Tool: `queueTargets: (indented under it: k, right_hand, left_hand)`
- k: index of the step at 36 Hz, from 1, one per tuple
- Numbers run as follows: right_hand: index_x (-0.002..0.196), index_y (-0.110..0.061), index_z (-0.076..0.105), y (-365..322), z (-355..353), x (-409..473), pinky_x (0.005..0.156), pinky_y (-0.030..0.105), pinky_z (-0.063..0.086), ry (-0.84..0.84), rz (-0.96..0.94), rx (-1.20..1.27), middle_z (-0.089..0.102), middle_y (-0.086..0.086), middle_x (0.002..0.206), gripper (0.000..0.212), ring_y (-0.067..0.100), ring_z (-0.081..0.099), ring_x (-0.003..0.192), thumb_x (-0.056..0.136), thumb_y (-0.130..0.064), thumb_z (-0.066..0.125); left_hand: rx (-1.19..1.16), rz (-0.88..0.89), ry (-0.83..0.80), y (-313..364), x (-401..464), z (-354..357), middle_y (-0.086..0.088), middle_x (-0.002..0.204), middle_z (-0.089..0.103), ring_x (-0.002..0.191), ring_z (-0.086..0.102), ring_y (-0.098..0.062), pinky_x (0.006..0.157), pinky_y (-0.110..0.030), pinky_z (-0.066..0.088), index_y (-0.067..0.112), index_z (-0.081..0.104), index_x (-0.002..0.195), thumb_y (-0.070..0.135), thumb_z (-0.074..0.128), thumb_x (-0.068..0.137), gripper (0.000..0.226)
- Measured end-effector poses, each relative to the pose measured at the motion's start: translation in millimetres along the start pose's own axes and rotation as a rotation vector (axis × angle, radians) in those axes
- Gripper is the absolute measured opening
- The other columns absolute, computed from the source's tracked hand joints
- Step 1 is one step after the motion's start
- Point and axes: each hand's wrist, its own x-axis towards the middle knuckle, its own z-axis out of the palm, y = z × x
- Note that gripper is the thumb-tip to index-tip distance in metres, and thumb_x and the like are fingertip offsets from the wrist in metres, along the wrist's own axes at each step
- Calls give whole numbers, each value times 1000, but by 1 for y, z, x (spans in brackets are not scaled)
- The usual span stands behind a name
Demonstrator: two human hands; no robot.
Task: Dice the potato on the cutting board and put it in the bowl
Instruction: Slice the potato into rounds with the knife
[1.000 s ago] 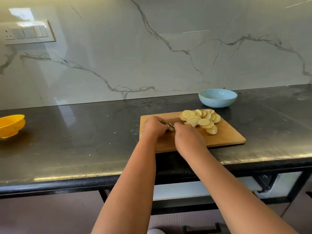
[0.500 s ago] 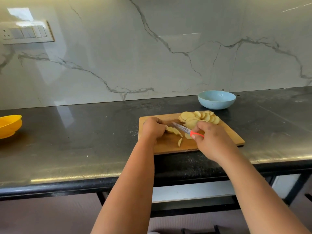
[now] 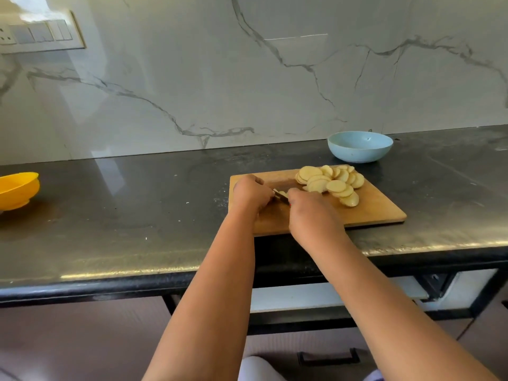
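Note:
A wooden cutting board [image 3: 376,210] lies on the black counter. A pile of round potato slices [image 3: 332,182] covers its far right part. My left hand [image 3: 251,195] curls over a few potato pieces [image 3: 283,193] at the board's left, mostly hiding them. My right hand [image 3: 313,215] grips a knife [image 3: 279,194] with a red handle; only a short bit of blade shows between the hands, down on the pieces. A light blue bowl [image 3: 360,146] stands behind the board, apparently holding nothing.
A yellow bowl [image 3: 18,189] sits at the counter's far left. The marble wall with a switch plate [image 3: 41,33] rises behind. The counter's front edge [image 3: 137,273] runs just below the board, with drawers underneath.
My right hand has swung back left with the knife, from lifted beside the slice pile to close against my left hand, hiding the cut pieces again.

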Motion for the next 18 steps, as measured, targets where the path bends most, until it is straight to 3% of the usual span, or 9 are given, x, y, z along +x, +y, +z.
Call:
queueTargets:
  k: [4,9,11,14,18]
  right_hand:
    - [127,-18,48,-11,3,8,67,31,46,-39,28,-4,60,6,112,30,24,59,100,98,-12,48]
    - [114,-15,53,6,-5,0,64,32,46,-64,44,22,53,0,89,23,18,54,80,93,-8,52]
    - [109,-17,55,21,-12,-7,67,31,49,-90,61,47,54,-1,88,17,17,55,79,93,-9,55]
    - [100,-27,55,49,-23,-19,57,25,40,-116,46,184,53,-6,89,6,11,53,75,97,-23,55]
    - [95,-34,58,82,-16,-19,55,27,39,-40,78,505,59,-3,88,2,12,52,70,95,-35,57]
  left_hand:
    - [25,2,-1,2,-3,-2,-6,94,64,87,65,-21,80,-40,59,18,54,115,13,69,79,39]
    - [1,-19,-5,4,-6,-2,-8,97,66,87,67,-23,77,-39,59,19,53,123,11,69,80,47]
    - [20,-20,1,4,-6,-2,-6,99,64,86,65,-21,75,-37,59,19,53,123,11,69,82,45]
    - [37,-5,-6,4,-3,-2,-6,102,65,87,66,-20,77,-36,60,17,58,121,10,70,84,39]
    - [54,40,-31,4,-3,-4,-2,95,68,87,67,-17,81,-37,59,19,63,115,23,67,89,27]
